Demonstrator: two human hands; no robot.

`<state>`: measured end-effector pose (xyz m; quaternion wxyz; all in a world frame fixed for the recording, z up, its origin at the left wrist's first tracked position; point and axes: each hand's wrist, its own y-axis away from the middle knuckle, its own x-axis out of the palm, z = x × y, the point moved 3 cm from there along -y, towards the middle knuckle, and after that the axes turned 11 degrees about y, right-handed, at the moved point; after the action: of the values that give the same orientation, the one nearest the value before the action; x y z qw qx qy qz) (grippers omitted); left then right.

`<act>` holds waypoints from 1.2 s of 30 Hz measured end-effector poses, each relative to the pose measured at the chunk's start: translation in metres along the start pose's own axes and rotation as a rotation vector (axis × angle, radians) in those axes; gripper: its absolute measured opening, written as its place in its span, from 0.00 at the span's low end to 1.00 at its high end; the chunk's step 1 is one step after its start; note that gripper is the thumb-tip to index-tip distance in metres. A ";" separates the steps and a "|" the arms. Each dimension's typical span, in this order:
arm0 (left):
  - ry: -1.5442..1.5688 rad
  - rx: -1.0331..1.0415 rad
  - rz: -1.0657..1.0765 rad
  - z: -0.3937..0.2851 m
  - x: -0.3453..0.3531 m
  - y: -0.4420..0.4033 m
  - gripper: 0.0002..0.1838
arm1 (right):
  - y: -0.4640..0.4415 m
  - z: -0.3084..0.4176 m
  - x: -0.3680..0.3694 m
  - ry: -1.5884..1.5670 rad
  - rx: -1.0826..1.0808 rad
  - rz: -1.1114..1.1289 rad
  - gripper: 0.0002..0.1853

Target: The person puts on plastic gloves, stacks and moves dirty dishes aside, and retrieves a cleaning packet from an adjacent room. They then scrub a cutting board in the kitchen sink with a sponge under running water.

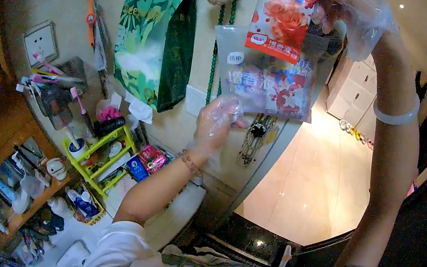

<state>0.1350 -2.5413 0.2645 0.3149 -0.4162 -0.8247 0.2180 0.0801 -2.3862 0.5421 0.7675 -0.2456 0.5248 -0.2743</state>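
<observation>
My left hand [219, 122], in a clear plastic glove, grips the lower left corner of a translucent printed pouch [242, 85]. My right hand [347, 12], gloved the same way, is raised at the upper right. Its fingers hold a small red and white sachet [278, 24] with roses and a blue bow printed on it. The sachet overlaps the top part of the pouch, and I cannot tell whether its lower edge touches it. Similar red sachets show through the pouch's film. The right fingertips are partly hidden by the glove's loose plastic.
A green leaf-patterned bag [150, 41] hangs on the wall beside bead strings [215, 56]. Below left, a yellow-green rack [109, 165] holds small items near a toothbrush holder [57, 104]. A doorway at right opens onto a tiled floor [299, 185].
</observation>
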 end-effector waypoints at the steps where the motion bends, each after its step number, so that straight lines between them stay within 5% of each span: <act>1: 0.026 0.012 0.004 -0.001 0.000 0.000 0.10 | 0.001 0.000 0.001 -0.037 0.002 0.010 0.13; 8: 0.082 -0.004 0.001 0.001 -0.001 0.000 0.12 | -0.006 -0.022 0.007 -0.337 -0.037 0.154 0.12; 17: 0.053 0.053 0.035 -0.002 -0.001 0.000 0.10 | -0.008 -0.019 0.008 -0.119 0.087 0.090 0.13; 20: 0.068 0.015 0.026 -0.008 0.001 0.001 0.11 | -0.005 -0.023 0.013 -0.302 0.082 0.097 0.13; 26: 0.057 0.001 -0.031 -0.005 -0.001 0.001 0.11 | -0.008 -0.021 0.017 -0.012 0.105 0.077 0.13; 29: 0.037 0.031 -0.055 -0.008 -0.003 0.003 0.11 | -0.008 -0.037 0.023 -0.324 -0.083 0.237 0.12; 36: 0.030 0.072 -0.065 -0.010 -0.006 0.002 0.10 | -0.012 -0.033 0.010 -0.127 -0.140 0.014 0.08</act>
<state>0.1463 -2.5443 0.2685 0.3490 -0.3809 -0.8244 0.2311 0.0497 -2.4051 0.5326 0.7820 -0.3119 0.4945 -0.2158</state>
